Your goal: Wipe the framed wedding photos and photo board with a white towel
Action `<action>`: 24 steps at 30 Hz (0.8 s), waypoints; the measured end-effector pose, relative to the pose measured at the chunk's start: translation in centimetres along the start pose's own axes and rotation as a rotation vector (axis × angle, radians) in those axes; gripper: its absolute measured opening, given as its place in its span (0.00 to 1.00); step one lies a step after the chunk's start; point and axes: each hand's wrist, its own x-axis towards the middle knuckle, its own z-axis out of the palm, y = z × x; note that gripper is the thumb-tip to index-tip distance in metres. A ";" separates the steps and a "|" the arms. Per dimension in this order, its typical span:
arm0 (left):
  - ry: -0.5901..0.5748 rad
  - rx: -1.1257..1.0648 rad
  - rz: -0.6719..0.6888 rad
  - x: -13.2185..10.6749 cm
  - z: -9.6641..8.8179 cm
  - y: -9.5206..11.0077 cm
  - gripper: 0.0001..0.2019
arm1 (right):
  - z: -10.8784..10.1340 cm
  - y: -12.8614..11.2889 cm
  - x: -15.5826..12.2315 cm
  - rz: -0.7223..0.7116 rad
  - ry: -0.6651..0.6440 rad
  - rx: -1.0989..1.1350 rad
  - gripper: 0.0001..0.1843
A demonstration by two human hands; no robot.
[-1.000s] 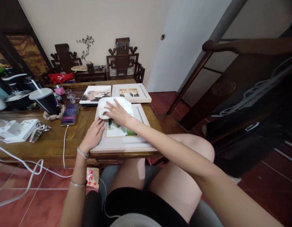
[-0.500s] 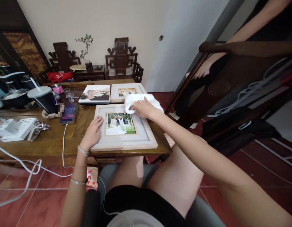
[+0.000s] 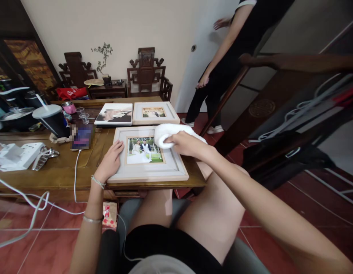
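Observation:
A picture frame [image 3: 149, 177] with a pale wooden rim and wide white mat lies flat near the table's front edge; its photo shows a couple outdoors. My left hand [image 3: 110, 160] holds its left side, fingers bent over the rim and thumb hidden. In my right hand [image 3: 186, 143] is a bunched white towel [image 3: 170, 131], gripped with the fingers closed. The towel lies over the frame's upper right part, covering the photo's upper right corner and some of the mat and rim.
Behind lie a second framed photo [image 3: 140, 120] and a stacked photo album [image 3: 99, 121]. A black tumbler [image 3: 55, 125], a charging phone [image 3: 81, 140] and a white power strip [image 3: 23, 160] occupy the table's left. A person in black [image 3: 236, 57] stands beyond the dark wooden chair [image 3: 256, 95] on the right.
My right hand has drawn the towel toward me and slightly right, from the frame's far edge over its upper right side. My left hand stays put. The other person has moved toward the door.

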 end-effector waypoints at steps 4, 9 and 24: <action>0.015 -0.013 -0.017 0.0 0.0 0.1 0.28 | 1.2 0.4 3.0 0.021 0.100 -0.087 0.32; 0.037 0.007 -0.042 0.1 0.0 0.4 0.27 | 1.7 -1.0 0.0 -0.072 0.040 -0.113 0.33; -0.001 -0.018 -0.012 0.0 -0.2 0.2 0.28 | 0.9 -4.0 -2.1 0.029 0.022 -0.035 0.34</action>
